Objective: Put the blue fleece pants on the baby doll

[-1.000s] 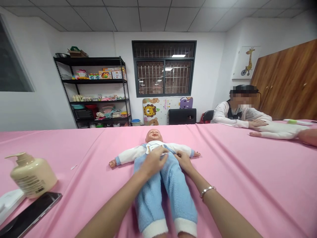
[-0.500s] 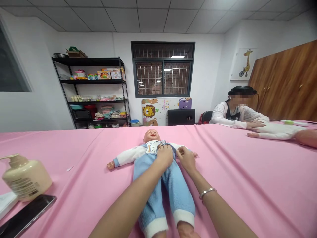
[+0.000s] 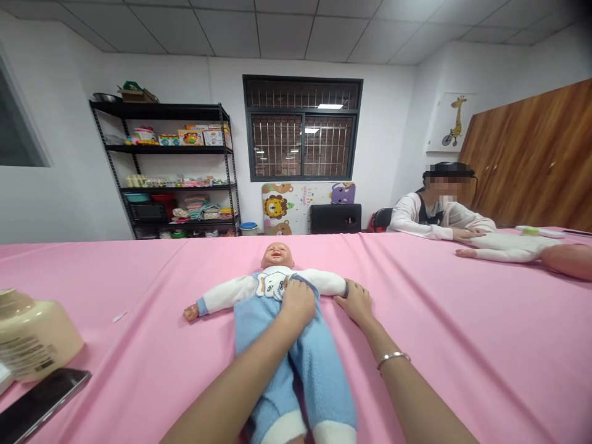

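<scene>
On its back lies a baby doll [image 3: 277,256], dressed in light-blue fleece overalls [image 3: 259,320] with a white animal face on the bib and long white sleeves. My left hand [image 3: 300,302] is closed on the bib's edge at the doll's chest, its fingertips partly hidden. Around the end of the doll's sleeve [image 3: 326,282], on the right of the picture, my right hand [image 3: 357,303] is closed, covering the cuff and the doll's hand there. The doll's other arm stretches out to the left with its hand bare.
A pump bottle [image 3: 39,336] and a phone [image 3: 41,404] lie at the left on the pink tablecloth [image 3: 152,370]. Across the table at the right, a person [image 3: 439,213] rests a hand on another doll [image 3: 518,246]. A shelf rack [image 3: 166,148] stands behind.
My right hand has moved from beside the chest to the end of the doll's sleeve, and that arm now lies straighter. My left hand stays on the bib. The view has shifted slightly.
</scene>
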`<state>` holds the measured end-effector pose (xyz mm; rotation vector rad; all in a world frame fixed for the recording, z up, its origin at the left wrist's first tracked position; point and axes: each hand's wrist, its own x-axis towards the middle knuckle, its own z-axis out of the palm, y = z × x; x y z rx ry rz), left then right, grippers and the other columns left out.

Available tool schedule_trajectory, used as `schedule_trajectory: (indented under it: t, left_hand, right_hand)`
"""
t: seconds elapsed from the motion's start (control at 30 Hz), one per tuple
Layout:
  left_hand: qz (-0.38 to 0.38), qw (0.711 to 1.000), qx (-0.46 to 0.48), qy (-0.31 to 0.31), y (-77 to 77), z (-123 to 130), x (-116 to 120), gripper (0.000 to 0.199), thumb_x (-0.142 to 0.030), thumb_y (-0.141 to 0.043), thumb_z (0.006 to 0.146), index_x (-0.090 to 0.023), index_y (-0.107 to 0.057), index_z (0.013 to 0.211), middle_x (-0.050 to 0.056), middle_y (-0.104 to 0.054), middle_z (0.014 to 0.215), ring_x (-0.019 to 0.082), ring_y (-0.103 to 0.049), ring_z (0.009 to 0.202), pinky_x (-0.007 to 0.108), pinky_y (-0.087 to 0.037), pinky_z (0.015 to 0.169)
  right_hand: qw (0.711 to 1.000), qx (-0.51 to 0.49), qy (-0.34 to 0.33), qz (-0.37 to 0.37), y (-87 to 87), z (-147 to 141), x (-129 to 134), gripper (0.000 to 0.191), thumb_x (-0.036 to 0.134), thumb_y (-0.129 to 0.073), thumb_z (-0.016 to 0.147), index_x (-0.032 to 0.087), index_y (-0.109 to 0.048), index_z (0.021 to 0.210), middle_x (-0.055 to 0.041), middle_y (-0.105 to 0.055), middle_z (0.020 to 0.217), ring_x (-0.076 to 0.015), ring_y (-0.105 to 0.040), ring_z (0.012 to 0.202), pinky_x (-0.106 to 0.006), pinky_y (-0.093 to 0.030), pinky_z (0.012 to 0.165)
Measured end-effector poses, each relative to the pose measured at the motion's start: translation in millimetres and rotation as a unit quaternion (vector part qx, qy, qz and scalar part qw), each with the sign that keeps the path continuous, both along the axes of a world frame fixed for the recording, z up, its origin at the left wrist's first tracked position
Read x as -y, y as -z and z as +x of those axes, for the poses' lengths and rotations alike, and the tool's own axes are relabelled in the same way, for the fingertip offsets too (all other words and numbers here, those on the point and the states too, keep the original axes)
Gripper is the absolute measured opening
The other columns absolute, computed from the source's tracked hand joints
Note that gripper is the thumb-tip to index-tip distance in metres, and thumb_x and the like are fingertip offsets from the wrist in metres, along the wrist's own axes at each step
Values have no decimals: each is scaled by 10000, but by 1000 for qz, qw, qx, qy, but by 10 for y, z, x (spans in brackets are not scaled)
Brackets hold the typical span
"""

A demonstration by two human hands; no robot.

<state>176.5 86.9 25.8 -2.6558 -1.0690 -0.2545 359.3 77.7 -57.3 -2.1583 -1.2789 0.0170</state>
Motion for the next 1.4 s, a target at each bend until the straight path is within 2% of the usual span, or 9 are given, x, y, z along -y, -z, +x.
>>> schedule_trajectory:
  t: [0.2, 0.37, 0.47, 0.6, 0.77, 0.9, 1.07, 1.23, 1.4]
  left_hand:
    - [62, 991, 102, -68, 133, -2, 49, 318, -121, -372, 823, -14, -557, 1059, 202, -543, 1026, 289, -522, 948, 391, -436, 805]
    - [48, 981, 186, 27, 139, -21, -17, 452, -22, -297, 804, -20, -411, 1241, 195, -427, 1267, 239, -452, 1126, 347, -356, 981]
    - [-25, 964, 256, 63, 116, -65, -81, 486, -55, -283, 832, -62, -353, 1313, 163, -499, 1204, 211, -422, 1176, 333, -306, 1027]
    - [-118, 952, 278, 58, 72, -98, -126, 628, -61, -318, 799, -122, -187, 1410, 125, -604, 1040, 203, -518, 1067, 310, -388, 942]
    - [-108, 961, 254, 24, 40, -78, -58, 690, -95, -386, 788, -100, -114, 1422, 147, -604, 1066, 237, -527, 1074, 323, -414, 916]
    - [-47, 972, 230, 5, 62, -63, -21, 644, -107, -373, 823, -82, -123, 1416, 176, -565, 1133, 251, -528, 1083, 339, -432, 905]
    - [46, 967, 248, 46, 87, -65, -52, 617, -55, -358, 820, -70, -151, 1401, 189, -496, 1240, 220, -452, 1182, 343, -354, 1003]
    - [39, 980, 191, 29, 38, -84, -10, 438, -82, -330, 865, -106, -379, 1300, 164, -578, 1110, 219, -551, 1045, 355, -406, 944]
    - [23, 995, 93, -28, -67, -77, 66, 278, -129, -355, 887, -129, -554, 1081, 144, -608, 929, 245, -607, 882, 340, -498, 745]
  right_hand:
    - [996, -14, 77, 41, -50, -92, 35, 518, 327, -632, 636, 231, -541, 1137, -160, -350, 1214, -359, -338, 1147, -437, -351, 871]
    - [995, -67, 50, 55, -43, -91, 60, 558, 317, -633, 628, 248, -512, 1168, -141, -280, 1258, -346, -354, 1169, -467, -325, 927]
    - [984, -114, 30, 134, -47, -62, 16, 554, 269, -632, 595, 226, -531, 1138, -133, -236, 1287, -323, -320, 1215, -419, -333, 965]
    - [941, -214, -31, 260, -120, -51, -53, 618, 311, -640, 578, 186, -496, 1166, -145, -261, 1289, -277, -372, 1188, -344, -415, 925]
    - [856, -321, -84, 396, -317, -211, 12, 907, 397, -623, 655, 180, -127, 1383, -186, -247, 1371, -227, -523, 1063, -352, -468, 874]
    - [848, -328, -184, 375, -457, -483, 99, 638, 390, -607, 692, 151, -419, 1253, -144, -478, 1251, -250, -528, 1073, -391, -467, 884]
    - [837, -340, -318, 286, -542, -759, 148, 376, 382, -565, 719, 169, -632, 1021, -70, -612, 1092, -225, -535, 1069, -378, -416, 962]
    - [819, -397, -342, 235, -575, -761, 171, 302, 418, -571, 697, 169, -665, 840, -37, -650, 904, -213, -552, 978, -359, -402, 942]
    - [777, -498, -322, 209, -548, -728, 174, 371, 527, -633, 657, 160, -577, 659, -11, -578, 694, -148, -526, 722, -278, -453, 734]
